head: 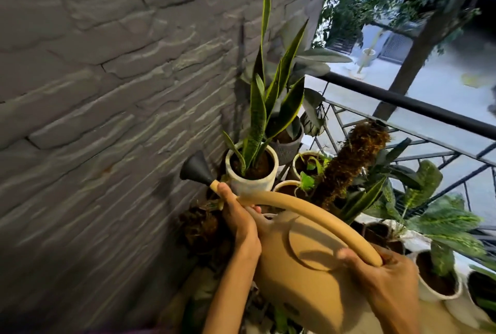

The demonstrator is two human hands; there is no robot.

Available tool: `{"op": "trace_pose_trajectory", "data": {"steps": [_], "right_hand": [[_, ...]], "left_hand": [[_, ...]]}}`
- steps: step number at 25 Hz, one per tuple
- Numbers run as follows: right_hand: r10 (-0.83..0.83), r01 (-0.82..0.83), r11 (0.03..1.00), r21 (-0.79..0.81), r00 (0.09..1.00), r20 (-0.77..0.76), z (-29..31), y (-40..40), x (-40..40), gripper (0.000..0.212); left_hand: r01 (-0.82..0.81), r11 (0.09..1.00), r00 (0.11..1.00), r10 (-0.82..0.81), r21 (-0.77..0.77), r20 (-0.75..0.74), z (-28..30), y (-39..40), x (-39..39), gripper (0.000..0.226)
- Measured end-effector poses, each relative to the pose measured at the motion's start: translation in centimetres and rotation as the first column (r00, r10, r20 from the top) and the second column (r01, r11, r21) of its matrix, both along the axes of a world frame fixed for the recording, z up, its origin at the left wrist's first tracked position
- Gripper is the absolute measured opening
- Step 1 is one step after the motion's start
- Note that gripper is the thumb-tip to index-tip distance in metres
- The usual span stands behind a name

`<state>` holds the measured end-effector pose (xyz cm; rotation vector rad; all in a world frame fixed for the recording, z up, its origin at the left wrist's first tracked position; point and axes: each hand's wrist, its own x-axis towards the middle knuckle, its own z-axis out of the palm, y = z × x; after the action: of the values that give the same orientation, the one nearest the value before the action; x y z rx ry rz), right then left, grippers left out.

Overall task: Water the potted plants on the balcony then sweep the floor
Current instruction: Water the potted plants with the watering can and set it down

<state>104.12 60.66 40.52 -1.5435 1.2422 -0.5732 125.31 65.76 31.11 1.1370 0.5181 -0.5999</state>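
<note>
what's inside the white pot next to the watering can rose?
The white pot holds a snake plant rooted in dark soil. Whether the soil is wet cannot be told; the leaves cover part of it, and the pot wall hides everything below the surface.

Both hands hold a tan watering can [303,261]: the left hand [240,222] grips its spout, the right hand [386,280] its handle, near a snake plant [264,97] in a white pot [251,172] by the brick wall [107,79].

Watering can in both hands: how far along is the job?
Nothing looks finished, and no water shows. In hand: the left hand steadies the can near its spout, the right hand grips the handle, and the rose sits beside the snake plant pot. Left: the other pots and sweeping; no broom is visible.
</note>
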Motion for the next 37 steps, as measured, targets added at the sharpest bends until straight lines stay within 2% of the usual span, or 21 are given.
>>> {"op": "trace_pose_trajectory", "data": {"steps": [4,9,13,16,22,26,37], "right_hand": [[-0.009,0.008,0.998,-0.063,1.0,-0.019,-0.2,0.6,2.4,0.026],[-0.022,0.012,0.995,-0.104,0.995,-0.092,-0.6,0.8,4.8,0.038],[-0.029,0.016,0.994,-0.104,0.992,-0.122,-1.1,0.8,5.8,0.066],[-0.034,0.022,0.995,-0.096,0.992,-0.122,-1.2,0.8,6.1,0.073],[-0.035,0.014,0.992,-0.128,0.985,-0.167,-1.6,1.0,6.6,0.047],[-0.039,0.024,0.994,-0.108,0.99,-0.139,-1.6,0.9,6.3,0.051],[-0.012,-0.008,0.995,-0.097,0.979,-0.202,-2.0,0.6,6.3,0.055]], "left_hand": [[0.021,0.999,1.0,-0.021,0.039,0.002,-1.4,0.4,1.9,0.092],[0.004,0.999,0.999,-0.002,0.043,-0.037,-2.2,0.3,3.8,0.082],[0.013,0.999,0.998,-0.01,0.05,-0.062,-2.4,0.6,4.6,0.076],[0.007,0.998,0.999,-0.004,0.065,-0.043,-2.7,0.7,4.7,0.076],[0.02,0.997,0.998,-0.016,0.072,-0.056,-3.2,0.8,4.6,0.073],[0.026,0.996,0.998,-0.02,0.09,-0.064,-3.6,0.6,4.4,0.071],[0.061,0.993,0.993,-0.05,0.1,-0.109,-4.1,0.8,4.2,0.069]]}}
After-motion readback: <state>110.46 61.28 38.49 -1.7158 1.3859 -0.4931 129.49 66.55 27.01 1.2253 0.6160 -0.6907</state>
